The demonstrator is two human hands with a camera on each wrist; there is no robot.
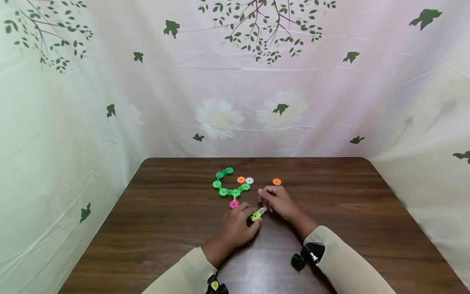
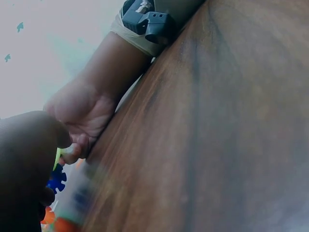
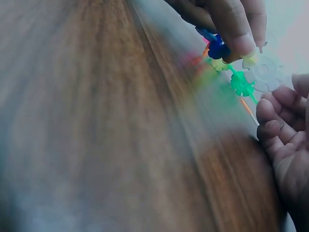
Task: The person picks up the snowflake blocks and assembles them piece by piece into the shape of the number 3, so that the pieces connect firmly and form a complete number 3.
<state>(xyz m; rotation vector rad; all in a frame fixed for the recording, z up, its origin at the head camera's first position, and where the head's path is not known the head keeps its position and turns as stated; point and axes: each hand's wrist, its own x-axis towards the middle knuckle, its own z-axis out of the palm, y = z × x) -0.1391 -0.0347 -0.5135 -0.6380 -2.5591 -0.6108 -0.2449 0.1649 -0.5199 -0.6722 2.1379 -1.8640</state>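
My left hand (image 1: 236,226) pinches a yellow-green notched flower disc (image 1: 255,216) between thumb and fingers, low over the table. A whitish clear flower disc (image 3: 265,72) joins onto it and points toward the right hand. Below the left fingers a blue disc (image 3: 218,47) shows in both wrist views; the hand partly hides it. My right hand (image 1: 277,201) hovers beside the clear disc, its fingers loosely bent and no piece visible in them. Whether a fingertip touches the disc's edge I cannot tell.
Beyond the hands, green flower discs (image 1: 222,192) are linked in a curved chain, with a pink disc (image 1: 233,203) hanging off its near side. An orange disc (image 1: 240,179) and a white disc (image 1: 249,180) lie at its right end. Another orange disc (image 1: 277,181) lies apart on the brown table (image 1: 165,212).
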